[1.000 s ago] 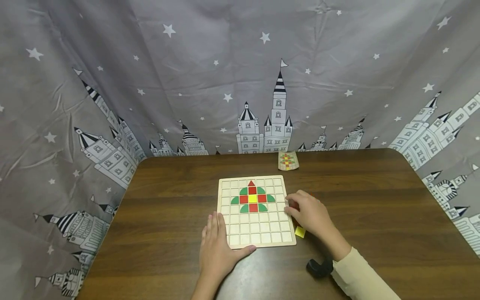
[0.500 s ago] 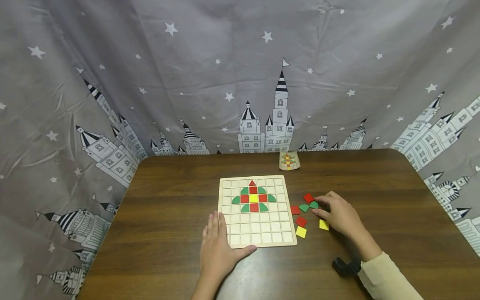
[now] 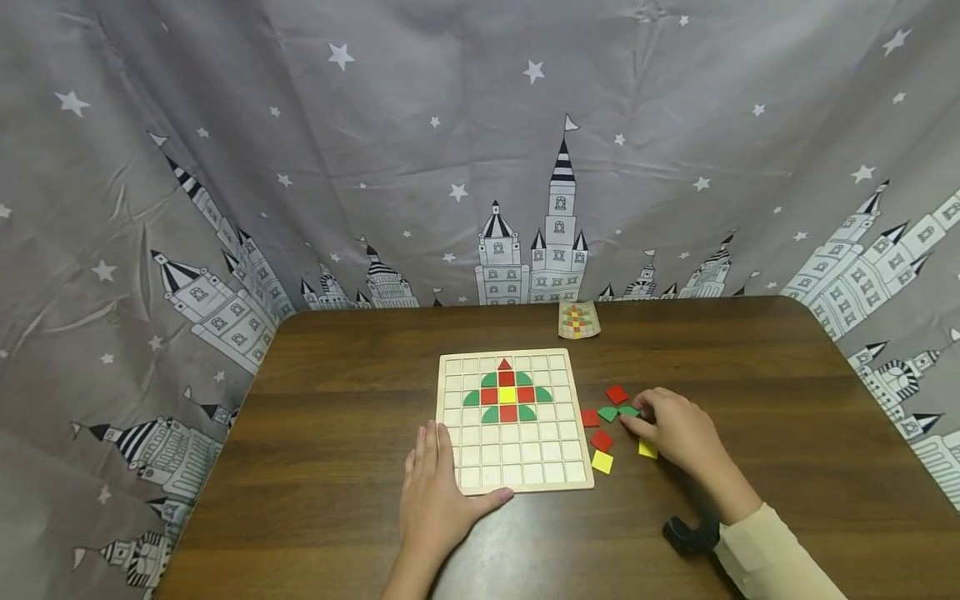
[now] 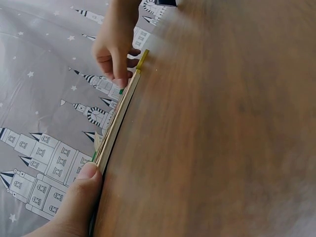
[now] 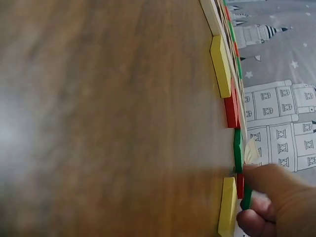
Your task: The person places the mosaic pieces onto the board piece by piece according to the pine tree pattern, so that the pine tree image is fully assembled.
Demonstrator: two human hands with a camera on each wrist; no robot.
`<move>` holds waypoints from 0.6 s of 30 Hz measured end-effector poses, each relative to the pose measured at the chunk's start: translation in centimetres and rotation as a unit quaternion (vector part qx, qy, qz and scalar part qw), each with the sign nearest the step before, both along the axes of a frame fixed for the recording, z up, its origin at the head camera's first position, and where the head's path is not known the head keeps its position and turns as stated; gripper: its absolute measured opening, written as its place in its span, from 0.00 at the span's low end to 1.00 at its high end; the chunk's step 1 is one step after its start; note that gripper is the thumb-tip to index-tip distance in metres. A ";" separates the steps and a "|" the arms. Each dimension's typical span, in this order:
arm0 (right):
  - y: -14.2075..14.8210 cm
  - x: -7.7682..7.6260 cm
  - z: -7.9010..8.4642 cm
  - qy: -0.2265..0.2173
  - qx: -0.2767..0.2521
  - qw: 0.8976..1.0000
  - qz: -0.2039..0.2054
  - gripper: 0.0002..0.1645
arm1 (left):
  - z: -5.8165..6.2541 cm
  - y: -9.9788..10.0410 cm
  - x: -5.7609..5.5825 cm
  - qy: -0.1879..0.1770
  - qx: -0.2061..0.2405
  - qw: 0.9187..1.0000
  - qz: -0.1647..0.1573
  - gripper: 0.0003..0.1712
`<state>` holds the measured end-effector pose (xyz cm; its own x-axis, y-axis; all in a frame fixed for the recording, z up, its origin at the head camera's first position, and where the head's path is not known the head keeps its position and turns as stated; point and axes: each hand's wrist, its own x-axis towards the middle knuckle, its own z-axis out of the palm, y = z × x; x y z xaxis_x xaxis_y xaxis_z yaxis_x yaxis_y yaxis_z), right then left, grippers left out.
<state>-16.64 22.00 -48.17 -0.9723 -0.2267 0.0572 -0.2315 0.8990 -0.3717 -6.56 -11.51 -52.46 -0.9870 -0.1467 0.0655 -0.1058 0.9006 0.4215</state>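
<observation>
Right hand: The right hand (image 3: 681, 429) pinches a green quarter-circle tile (image 5: 247, 199) between thumb and curled fingers, the gap between them only about as wide as the piece.
Green quarter-circle tile: Just right of the grid board, it looks light, stiff and hard to break; a gentle fingertip grip on its opposite edges should suit it, as its flat faces may be slick.
Loose pieces: Beside that hand lie a second green tile (image 3: 607, 414), three red squares (image 3: 617, 394) and two yellow squares (image 3: 602, 462), flat and thin enough that their rims offer the surest hold.
Grid board: The pale, wood-like grid board (image 3: 510, 454) carries a red, green and yellow tree-like figure; it appears rigid and light enough to slide if nudged, its raised frame the natural place to steady it.
Left hand: Fingers extended and thumb spread, the left hand (image 3: 433, 492) rests on the board's left and near edges, grasping no tile.
Pattern card: Beyond the board, a slightly curled card (image 3: 579, 320) shows a similar figure, probably bendable.
</observation>
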 end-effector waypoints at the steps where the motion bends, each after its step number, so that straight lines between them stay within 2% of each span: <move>1: -0.1 -0.1 0.0 0.001 -0.002 1.000 0.002 0.16 | 0.0 0.0 0.0 0.000 0.001 1.000 0.000 0.83; 5: -1.2 -0.3 0.3 0.006 -0.018 1.000 0.017 0.16 | 0.0 0.0 -0.1 0.000 0.002 1.000 -0.001 0.83; 10: -4.0 -0.6 0.6 0.002 -0.037 0.998 0.045 0.16 | 0.1 0.0 -0.1 0.001 -0.001 1.000 -0.003 0.83; 18: -10.5 -0.5 1.3 -0.016 -0.049 0.989 0.136 0.16 | 0.1 0.0 0.1 -0.007 -0.006 1.000 -0.002 0.83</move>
<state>-17.12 11.51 -46.86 -0.8778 -0.4749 0.0629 -0.4467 0.7641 -0.4654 -6.50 -11.51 -52.36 -0.9884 -0.1418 0.0538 -0.1077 0.9060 0.4095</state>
